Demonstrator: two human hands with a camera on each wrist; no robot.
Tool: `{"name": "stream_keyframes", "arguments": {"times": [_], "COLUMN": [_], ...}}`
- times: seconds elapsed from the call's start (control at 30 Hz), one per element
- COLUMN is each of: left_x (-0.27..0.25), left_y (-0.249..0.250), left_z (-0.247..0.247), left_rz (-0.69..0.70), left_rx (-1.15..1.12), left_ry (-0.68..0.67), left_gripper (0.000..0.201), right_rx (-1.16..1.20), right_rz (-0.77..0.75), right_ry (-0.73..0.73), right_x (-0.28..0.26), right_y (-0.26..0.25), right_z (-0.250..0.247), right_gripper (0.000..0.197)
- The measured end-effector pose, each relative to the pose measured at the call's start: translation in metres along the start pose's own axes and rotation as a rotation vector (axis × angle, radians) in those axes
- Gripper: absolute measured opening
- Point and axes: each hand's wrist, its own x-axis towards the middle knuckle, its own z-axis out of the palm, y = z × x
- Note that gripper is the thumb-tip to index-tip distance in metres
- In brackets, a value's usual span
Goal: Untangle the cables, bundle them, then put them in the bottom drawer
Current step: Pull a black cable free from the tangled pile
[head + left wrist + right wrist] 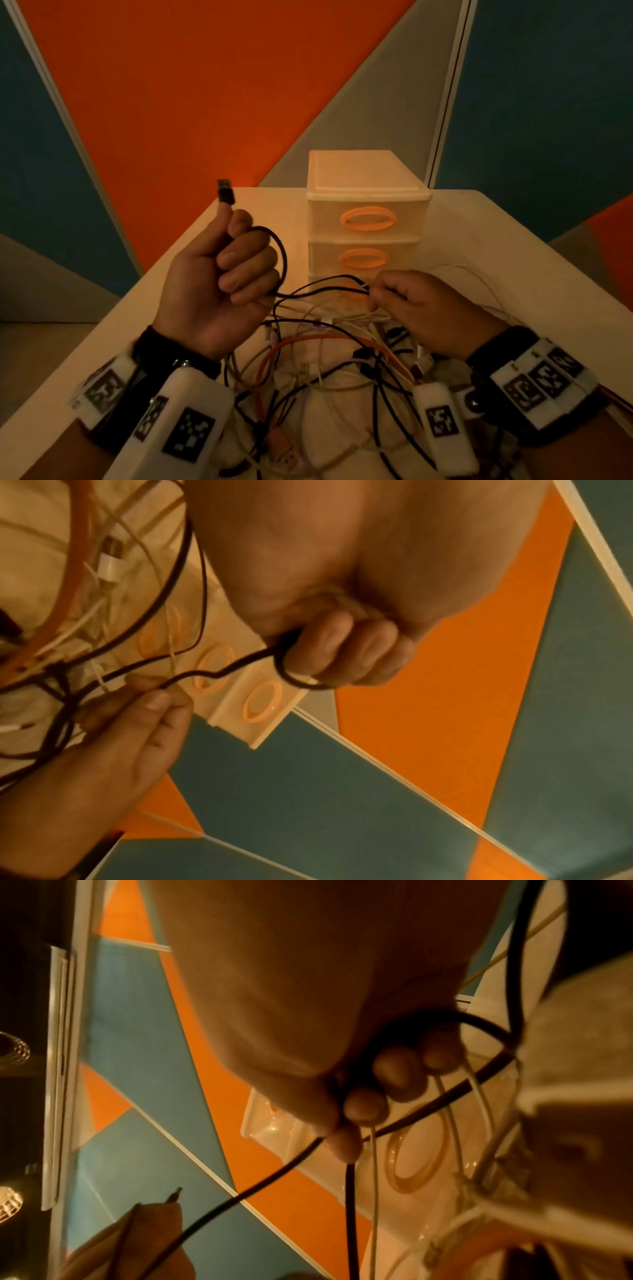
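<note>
1. Nearest to the head camera are the white wrist bands with black square markers (191, 431); between them lies the tangled heap of white, black and orange cables (318, 370) on the pale table (513, 260).
2. Left hand (219, 284) is clenched around the thin black cable (282, 260); the black USB plug (226, 192) stands up just above the thumb, and one loop of the cable hangs beside the curled fingers.
3. Right hand (428, 308) pinches the same black cable at its fingertips, with a thin white cable caught there too. It is just in front of the bottom drawer.
4. Behind the fingers stands the small translucent plastic drawer unit with three orange oval handles (368, 219). All its drawers look closed, so storing is not yet begun.
5. My judgement: the step is to free the black cable from the heap. It is better to let go the white strand, then slide the right fingers slowly along the black cable, lifting it over the crossings, not pulling hard, because a knot could tighten.
6. Only the head view shows the plug clearly. The left wrist view shows the loop (291, 669) passing under the fingertips (325, 645). The right wrist view shows the white strand between the fingers (397, 1074).
</note>
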Motion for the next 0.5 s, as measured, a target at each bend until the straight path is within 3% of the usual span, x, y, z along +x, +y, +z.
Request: {"name": "stream_keyframes", "arguments": {"times": [0.07,0.2,0.27,0.37,0.5], "left_x": [0.001,0.001,0.002,0.006,0.011], "left_y": [-0.009,-0.04,-0.053,-0.059,-0.051], "left_z": [0.007,0.016,0.017,0.016,0.016], "left_rz": [-0.092,-0.266,-0.322,-0.275,-0.062], "left_rx": [0.072,0.296,0.338,0.309,0.242], "left_ry": [-0.03,0.01,0.002,0.094,0.25], "left_gripper": [0.035,0.032,0.034,0.036,0.039], "right_rx": [0.024,-0.042,-0.013,0.186,0.341], "right_rz": [0.021,-0.066,-0.176,-0.321,-0.431], "right_ry": [0.024,0.551,0.664,0.648,0.335], "right_x": [0.002,0.004,0.002,-0.003,-0.009], "right_y": [0.002,-0.009,-0.022,-0.035,-0.036], "right_z": [-0.004,0.0,0.007,0.009,0.01], "right_gripper": [0.023,0.018,0.017,0.009,0.002]}}
